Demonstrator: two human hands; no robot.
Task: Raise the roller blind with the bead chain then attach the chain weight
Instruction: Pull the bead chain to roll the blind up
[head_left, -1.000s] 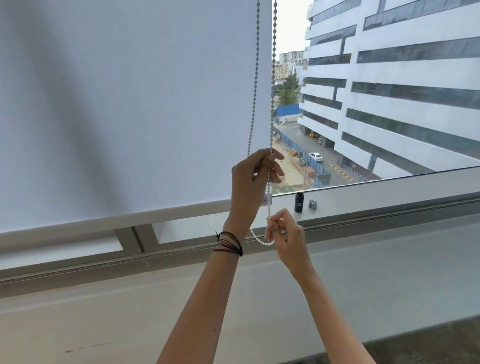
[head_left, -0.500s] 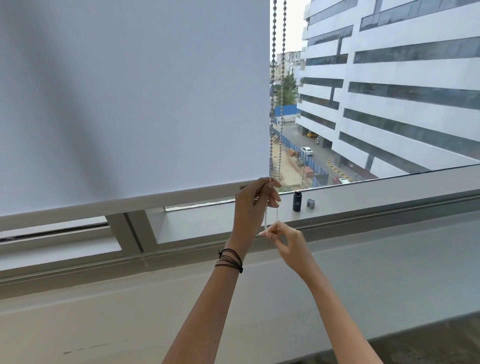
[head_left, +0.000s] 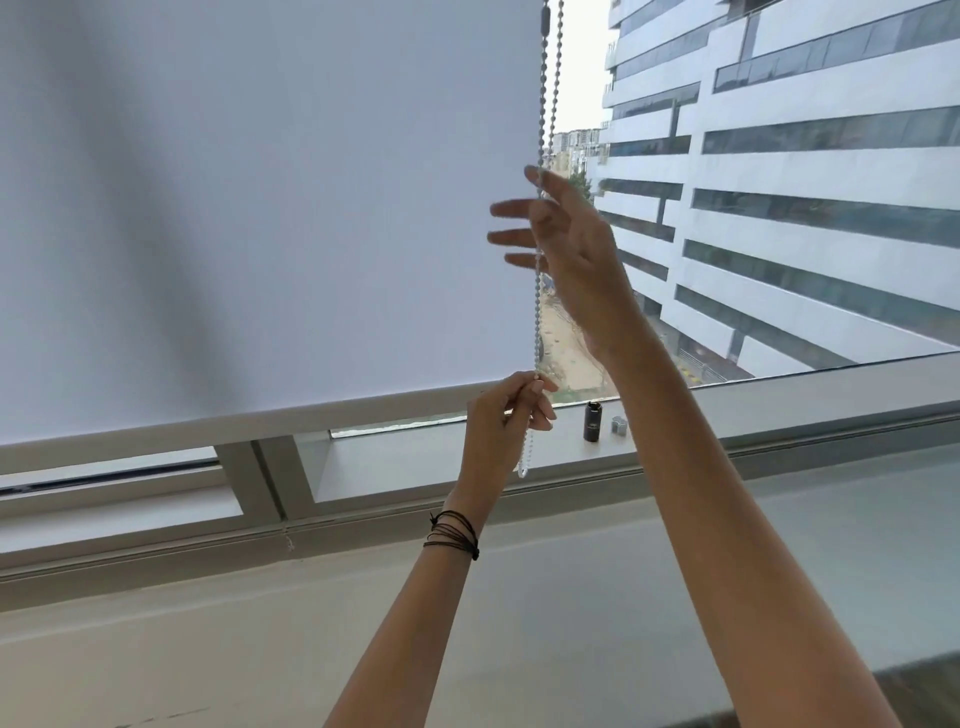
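Between my hands the chain (head_left: 535, 322) seemed light and limp; left hand (head_left: 511, 415) pinched its beads, right hand (head_left: 571, 244) above, fingers spread.

The bead chain (head_left: 540, 130) hangs along the blind's (head_left: 260, 208) 3 o'clock edge. The left hand (head_left: 506, 415) is on it at the blind's bottom corner, and the right hand (head_left: 566, 244) is higher, at 12 o'clock. At the left hand's 3 o'clock the weight (head_left: 591, 422) stands on the sill (head_left: 779, 395), a cap (head_left: 618, 425) just beside it.
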